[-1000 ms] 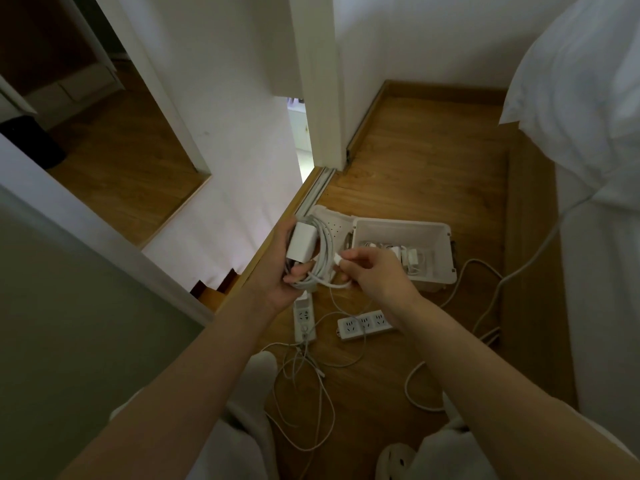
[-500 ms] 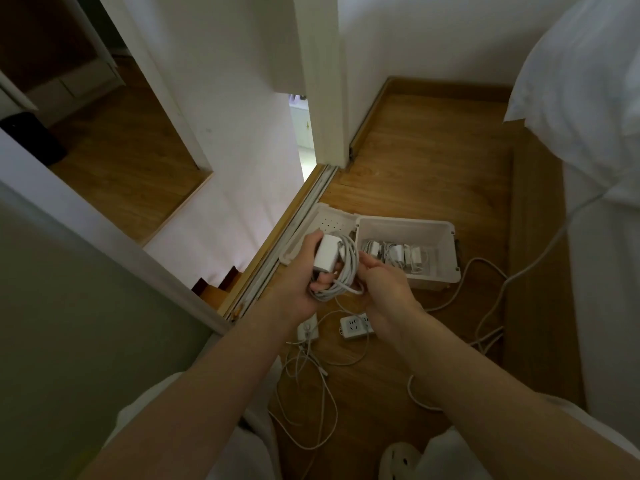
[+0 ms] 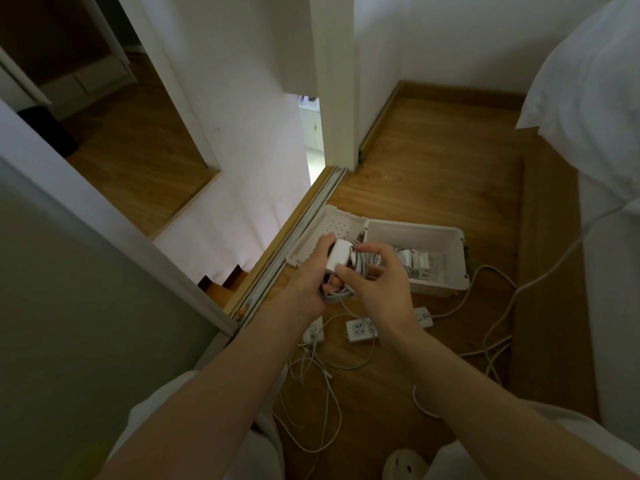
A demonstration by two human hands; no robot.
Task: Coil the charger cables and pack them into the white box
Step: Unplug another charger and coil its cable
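Note:
My left hand (image 3: 311, 275) grips a white charger brick (image 3: 338, 254) together with its coiled white cable (image 3: 362, 263), held above the floor just in front of the white box (image 3: 450, 258). My right hand (image 3: 377, 282) pinches the loops of that coil from the right, thumb and fingers curled round them. The box stands open on the wooden floor, its lid (image 3: 325, 233) swung out to the left. Several coiled chargers (image 3: 415, 261) lie inside it. More loose white cables (image 3: 318, 386) trail over the floor below my arms.
A white power strip (image 3: 360, 329) and a second one (image 3: 313, 332) lie on the floor under my hands, with their cords running right. A bed with white bedding (image 3: 588, 98) fills the right side. A sliding-door track (image 3: 277, 265) and a stair drop run along the left.
Both hands have carried the coil up and right, closer to the box. My right hand has gone from pulling the cable end to clasping the loops.

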